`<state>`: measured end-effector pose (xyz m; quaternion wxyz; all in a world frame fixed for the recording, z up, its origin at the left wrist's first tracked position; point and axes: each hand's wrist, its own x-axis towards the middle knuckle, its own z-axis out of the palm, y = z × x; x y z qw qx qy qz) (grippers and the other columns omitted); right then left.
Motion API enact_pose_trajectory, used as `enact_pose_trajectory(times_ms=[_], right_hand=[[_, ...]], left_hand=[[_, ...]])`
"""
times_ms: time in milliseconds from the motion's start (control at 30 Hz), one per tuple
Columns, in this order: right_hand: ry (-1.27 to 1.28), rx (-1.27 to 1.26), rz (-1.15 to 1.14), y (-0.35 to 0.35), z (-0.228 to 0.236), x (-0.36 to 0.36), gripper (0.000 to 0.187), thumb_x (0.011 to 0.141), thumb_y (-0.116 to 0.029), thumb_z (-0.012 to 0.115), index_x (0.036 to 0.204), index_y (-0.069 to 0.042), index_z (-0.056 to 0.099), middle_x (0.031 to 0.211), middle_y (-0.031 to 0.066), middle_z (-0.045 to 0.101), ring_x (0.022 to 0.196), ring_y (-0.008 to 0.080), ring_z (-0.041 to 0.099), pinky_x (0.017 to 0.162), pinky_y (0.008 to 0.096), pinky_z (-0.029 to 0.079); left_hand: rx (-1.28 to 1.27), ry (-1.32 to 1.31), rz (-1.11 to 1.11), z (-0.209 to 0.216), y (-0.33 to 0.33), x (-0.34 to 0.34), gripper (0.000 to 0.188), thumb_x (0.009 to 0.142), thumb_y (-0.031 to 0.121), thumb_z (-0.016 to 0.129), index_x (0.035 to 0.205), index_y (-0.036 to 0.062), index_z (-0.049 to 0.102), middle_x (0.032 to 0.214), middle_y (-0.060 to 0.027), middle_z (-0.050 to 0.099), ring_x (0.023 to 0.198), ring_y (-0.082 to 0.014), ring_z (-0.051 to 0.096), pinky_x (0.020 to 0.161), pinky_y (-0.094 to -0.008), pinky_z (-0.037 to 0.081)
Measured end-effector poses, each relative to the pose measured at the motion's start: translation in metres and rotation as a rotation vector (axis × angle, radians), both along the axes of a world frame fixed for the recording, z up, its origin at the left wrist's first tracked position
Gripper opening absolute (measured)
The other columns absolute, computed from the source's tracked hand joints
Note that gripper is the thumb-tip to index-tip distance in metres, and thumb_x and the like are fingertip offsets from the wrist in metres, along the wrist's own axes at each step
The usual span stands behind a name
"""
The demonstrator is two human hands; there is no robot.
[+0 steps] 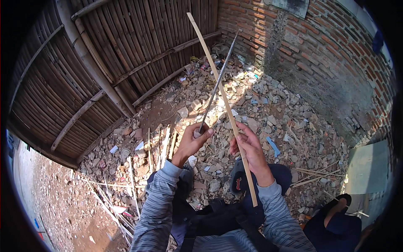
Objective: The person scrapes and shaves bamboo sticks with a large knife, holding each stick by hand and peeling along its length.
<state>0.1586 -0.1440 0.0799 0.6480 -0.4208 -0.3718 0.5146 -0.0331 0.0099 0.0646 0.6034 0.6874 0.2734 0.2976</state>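
My left hand (194, 140) is wrapped round the handle of a long machete (218, 82), seen almost edge-on, its blade pointing up and to the right. In my right hand (250, 149) is a long, thin, pale bamboo strip (224, 96), pinched between thumb and fingers along its lower half. The strip slants from the upper left down to my right forearm. From this view the blade and the strip cross well beyond my hands; whether they touch I cannot tell.
Rubble and stones (289, 126) cover the ground. Bamboo strips (165, 147) lie left of my feet, and more thin sticks (315, 176) lie right. A bamboo-slat wall (105, 46) stands left, a brick wall (310, 54) right. Another person in dark clothing (336, 222) is close by, lower right.
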Motion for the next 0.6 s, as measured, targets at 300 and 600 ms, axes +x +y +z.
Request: enact_pose_trajectory(times_ms=[300,600], right_hand=[[-0.073,-0.002,-0.241,0.047,-0.003,-0.003,0.032,0.109,-0.001,0.047,0.141,-0.006,0.047,0.122,0.0124,0.065,0.109,0.0202,0.07,0.094,0.0348,0.056],[-0.174,0.056,-0.193,0.063,-0.043,-0.028,0.032,0.102,0.005,0.061,0.132,-0.004,0.055,0.113,0.0089,0.071,0.111,0.0186,0.07,0.102,0.0326,0.054]], left_hand=[[-0.16,-0.282,0.111,0.002,0.005,-0.007,0.029,0.106,0.032,0.067,0.096,0.0053,0.062,0.063,0.0071,0.043,0.049,-0.0028,0.038,0.043,-0.0243,0.024],[-0.148,-0.113,0.217,0.0,0.009,-0.005,0.023,0.1,0.025,0.076,0.096,0.0036,0.069,0.057,0.0048,0.052,0.044,-0.004,0.045,0.042,-0.0249,0.029]])
